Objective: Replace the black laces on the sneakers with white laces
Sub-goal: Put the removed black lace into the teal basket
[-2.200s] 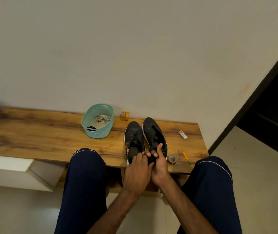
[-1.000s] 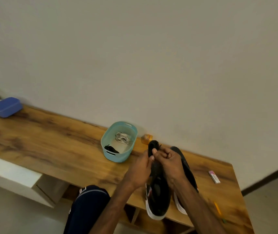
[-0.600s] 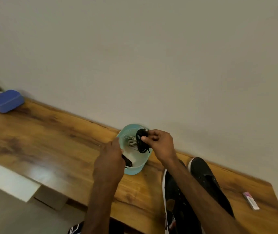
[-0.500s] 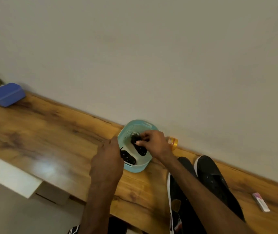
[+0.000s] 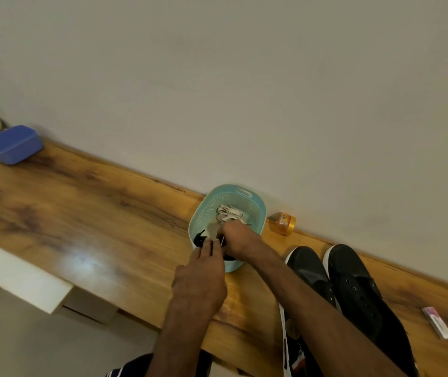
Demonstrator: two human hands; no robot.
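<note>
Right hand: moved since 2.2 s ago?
Yes. The right hand went from the sneakers leftward along the bench into the teal basket.

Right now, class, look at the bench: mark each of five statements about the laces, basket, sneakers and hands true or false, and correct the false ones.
1. The white laces lie in the teal basket. True.
2. The sneakers stand left of the basket. False: they stand to its right in the picture.
3. The right hand reaches into the basket. True.
4. The blue box sits in the basket. False: it rests at the far end of the bench.
5. White laces run through the sneakers' eyelets. False: the visible eyelets are empty.
</note>
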